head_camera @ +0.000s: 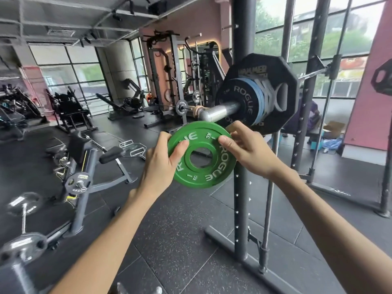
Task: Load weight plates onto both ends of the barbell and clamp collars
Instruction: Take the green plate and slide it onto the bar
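I hold the green change plate (214,166) between both hands, just below and in front of the free end of the barbell sleeve (220,112), not yet on it. My left hand (163,160) pinches its left rim, thumb flat on the face and fingers behind. My right hand (248,149) does the same on the upper right rim, thumb on the face and fingers curled over the edge. I grip it at the sides so the centre hole stays unobstructed. I judge the hole still has to come up and turn square to the sleeve, since the plate's face is tilted toward me.

Raised white lettering on the green plate reads "ROGUE" twice around the ring, one partly under my left thumb, and "1 KG" twice.

The sleeve already carries a black plate (239,100) marked "ROGUE", then thin blue plates (257,98), then a large many-sided black plate (282,81) reading "HAMMER", with a second line too hidden to read. They sit pushed inward, leaving bare steel for the next plate. I see no collar on this end.

The bar rests on the rack upright (241,28). Off to my left, a small plate (78,183) stored on a bench frame reads "5KG".
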